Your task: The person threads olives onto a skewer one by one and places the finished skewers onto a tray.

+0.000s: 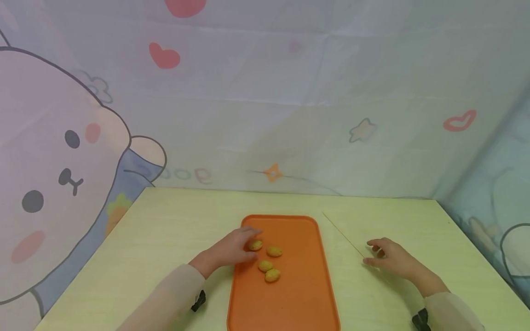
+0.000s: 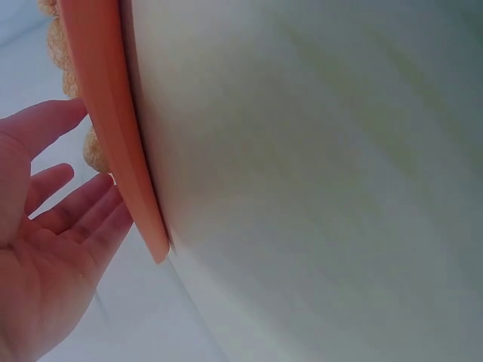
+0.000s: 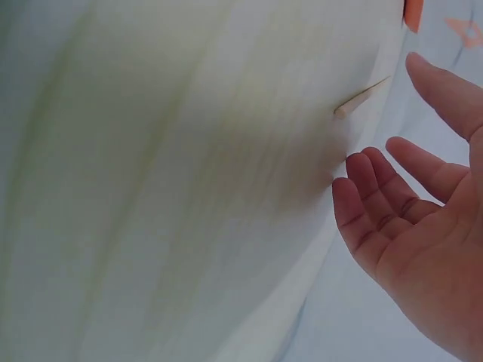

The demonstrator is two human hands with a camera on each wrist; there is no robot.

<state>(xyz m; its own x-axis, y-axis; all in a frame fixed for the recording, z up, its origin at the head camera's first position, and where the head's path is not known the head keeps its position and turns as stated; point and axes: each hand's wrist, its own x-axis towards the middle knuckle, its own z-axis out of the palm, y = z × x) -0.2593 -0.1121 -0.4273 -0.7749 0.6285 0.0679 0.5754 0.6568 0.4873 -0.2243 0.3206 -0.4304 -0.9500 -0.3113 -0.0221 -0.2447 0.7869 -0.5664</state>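
My left hand [image 1: 233, 248] reaches over the left rim of an orange tray [image 1: 298, 294], its thumb and fingers spread apart. Between them lies a yellow-brown, wrinkled, walnut-like nut [image 1: 256, 245]. The left wrist view shows the fingertips close to that nut [image 2: 95, 153] at the tray's edge, with gaps around it. Three similar nuts lie on the tray: one nut [image 1: 274, 251] to the right, and two nearer me, touching. My right hand [image 1: 392, 262] hovers low over the table, fingers loosely bent and holding nothing. Its thumb is beside the near end of a thin wooden stick [image 1: 343, 235].
The pale yellow table [image 1: 190, 207] ends at the back against a printed cloth [image 1: 265, 115] with a cartoon animal at the left. The stick lies diagonally to the right of the tray. A dark strap [image 1: 198, 301] shows at the left wrist.
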